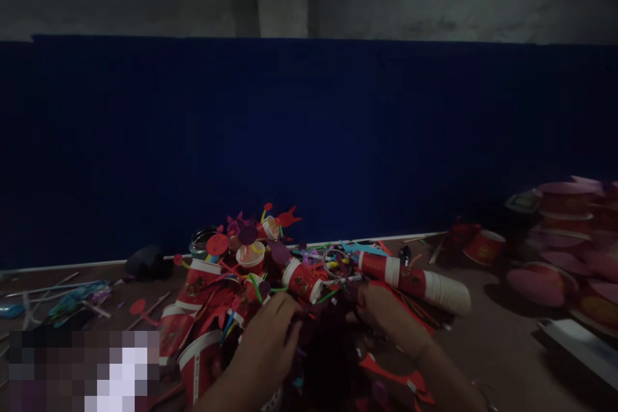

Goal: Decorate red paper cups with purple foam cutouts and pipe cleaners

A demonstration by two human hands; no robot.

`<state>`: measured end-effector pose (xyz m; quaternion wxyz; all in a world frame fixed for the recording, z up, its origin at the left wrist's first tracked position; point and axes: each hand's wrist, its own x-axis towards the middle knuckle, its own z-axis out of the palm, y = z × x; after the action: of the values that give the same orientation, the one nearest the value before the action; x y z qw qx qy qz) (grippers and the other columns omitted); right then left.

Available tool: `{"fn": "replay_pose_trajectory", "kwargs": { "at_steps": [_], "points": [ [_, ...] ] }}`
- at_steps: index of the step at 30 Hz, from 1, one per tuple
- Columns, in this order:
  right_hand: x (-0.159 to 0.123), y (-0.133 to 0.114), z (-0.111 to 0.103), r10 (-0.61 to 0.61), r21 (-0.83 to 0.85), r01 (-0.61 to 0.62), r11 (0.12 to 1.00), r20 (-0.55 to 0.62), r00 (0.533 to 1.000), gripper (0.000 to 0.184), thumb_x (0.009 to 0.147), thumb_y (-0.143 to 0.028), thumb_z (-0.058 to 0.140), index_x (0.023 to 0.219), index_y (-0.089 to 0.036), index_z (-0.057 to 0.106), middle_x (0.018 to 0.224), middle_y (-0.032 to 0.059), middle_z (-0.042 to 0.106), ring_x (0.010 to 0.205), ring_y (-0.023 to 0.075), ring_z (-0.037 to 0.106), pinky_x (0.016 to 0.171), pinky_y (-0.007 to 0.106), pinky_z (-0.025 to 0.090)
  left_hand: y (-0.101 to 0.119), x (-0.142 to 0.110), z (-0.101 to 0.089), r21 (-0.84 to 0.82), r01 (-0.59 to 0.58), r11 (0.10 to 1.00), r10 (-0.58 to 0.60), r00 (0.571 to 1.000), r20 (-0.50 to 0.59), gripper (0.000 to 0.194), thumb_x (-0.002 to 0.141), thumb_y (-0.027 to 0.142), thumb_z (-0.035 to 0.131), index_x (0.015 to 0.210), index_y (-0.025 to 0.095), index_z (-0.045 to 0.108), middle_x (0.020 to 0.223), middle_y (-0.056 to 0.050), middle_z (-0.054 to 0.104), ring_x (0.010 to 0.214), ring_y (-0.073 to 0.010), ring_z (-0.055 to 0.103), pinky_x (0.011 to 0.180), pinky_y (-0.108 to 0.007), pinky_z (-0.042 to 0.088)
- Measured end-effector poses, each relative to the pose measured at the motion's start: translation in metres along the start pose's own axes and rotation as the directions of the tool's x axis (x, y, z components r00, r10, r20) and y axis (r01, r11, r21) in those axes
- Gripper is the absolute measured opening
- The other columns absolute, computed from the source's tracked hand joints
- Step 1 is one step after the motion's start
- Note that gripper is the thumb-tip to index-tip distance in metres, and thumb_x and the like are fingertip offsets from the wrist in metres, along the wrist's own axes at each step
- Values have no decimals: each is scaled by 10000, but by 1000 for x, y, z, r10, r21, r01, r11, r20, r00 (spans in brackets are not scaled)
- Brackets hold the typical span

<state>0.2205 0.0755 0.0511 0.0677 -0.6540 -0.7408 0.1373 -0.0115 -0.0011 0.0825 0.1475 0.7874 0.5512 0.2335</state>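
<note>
My left hand (273,331) reaches in over the pile from the lower middle, fingers curled together at a dark, dim spot. A small red bit shows by its fingertips, and what they grip is too dark to make out. Opposite it, my right hand (383,312) is closed too, its fingertips lost in shadow. Around the left hand lie red paper cups (197,280), some with coloured paper shapes and bent strips sticking out. Beyond the right hand a long stack of red paper cups (420,286) lies on its side. A red paper cutout (393,373) rests below my right wrist.
A glass jar (203,241) stands behind the cups. Blue and purple scraps (80,302) lie on the left of the brown table (477,347). Pink-and-red tubs (564,225) are piled at the right, near a pale flat object (582,347). A blue wall (309,135) rises behind.
</note>
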Motion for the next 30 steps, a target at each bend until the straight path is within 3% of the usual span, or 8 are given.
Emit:
{"fn": "replay_pose_trajectory", "kwargs": {
  "at_steps": [4, 7, 11, 17, 21, 24, 26, 30],
  "points": [
    [-4, 3, -4, -67, 45, 67, 997, 8, 998, 36, 604, -136, 601, 603, -172, 608, 650, 39, 666, 582, 151, 566, 504, 225, 319, -17, -6, -10, 205, 110, 973, -99, 993, -65, 296, 770, 200, 489, 1056, 189, 567, 1087, -95, 572, 1049, -263, 498, 897, -403, 375],
    [-2, 5, 1, -52, 64, 53, 997, -18, 998, 84, 580, -114, 581, 646, -159, 608, 671, 43, 653, 590, 155, 549, 506, 230, 299, -32, -14, 0, 351, 227, 908, -219, 974, -64, 517, 688, 214, 573, 1196, 131, 516, 1192, -166, 542, 1109, -346, 470, 907, -483, 360],
    [1, 9, 7, -39, 118, 44, 992, -39, 998, 107, 572, -135, 595, 676, -157, 601, 646, 25, 625, 585, 157, 533, 503, 231, 286, -46, -18, 13, 405, 231, 885, -228, 972, -58, 602, 682, 166, 536, 1275, 108, 447, 1212, -187, 539, 1149, -359, 459, 934, -503, 343],
    [0, 2, -6, -53, 278, 77, 958, -92, 994, 45, 643, -178, 605, 683, -160, 617, 627, 6, 618, 615, 157, 549, 549, 229, 347, -59, -18, 15, 114, 167, 979, -120, 934, -336, 599, 741, 197, 483, 1305, 163, 283, 1267, -158, 446, 1171, -299, 454, 924, -459, 413],
    [-7, -43, -9, -92, 442, 151, 884, -151, 984, 338, 850, -387, 405, 754, -160, 637, 700, 23, 640, 662, 161, 571, 573, 237, 402, -57, -14, 23, -146, 54, 988, -115, 887, -448, 591, 722, 240, 538, 1243, 167, 268, 1245, -162, 441, 1174, -293, 454, 967, -484, 387],
    [-11, -84, 0, -209, 831, 213, 515, -120, 971, 393, 796, -499, 493, 922, -160, 645, 820, 39, 659, 753, 194, 589, 655, 284, 457, -51, -10, 33, -330, 72, 941, -226, 860, -458, 664, 708, 235, 542, 1286, 135, 229, 1300, -184, 403, 1216, -295, 413, 1007, -484, 344],
    [-12, -103, 8, -217, 878, 278, 390, -206, 954, 386, 797, -500, 509, 946, -169, 640, 839, 35, 650, 810, 196, 581, 722, 294, 457, -47, -9, 39, -368, 68, 927, -245, 853, -461, 679, 722, 261, 534, 1308, 116, 222, 1338, -201, 377, 1261, -308, 358, 1024, -488, 317],
    [-18, -115, 13, -192, 800, 350, 488, -292, 937, 331, 839, -445, 480, 787, -166, 651, 792, 36, 624, 773, 180, 555, 721, 284, 446, -43, -11, 43, -341, 48, 939, -184, 907, -378, 653, 725, 261, 528, 1316, 133, 282, 1346, -188, 399, 1275, -319, 339, 1020, -482, 311]
  ]
}}
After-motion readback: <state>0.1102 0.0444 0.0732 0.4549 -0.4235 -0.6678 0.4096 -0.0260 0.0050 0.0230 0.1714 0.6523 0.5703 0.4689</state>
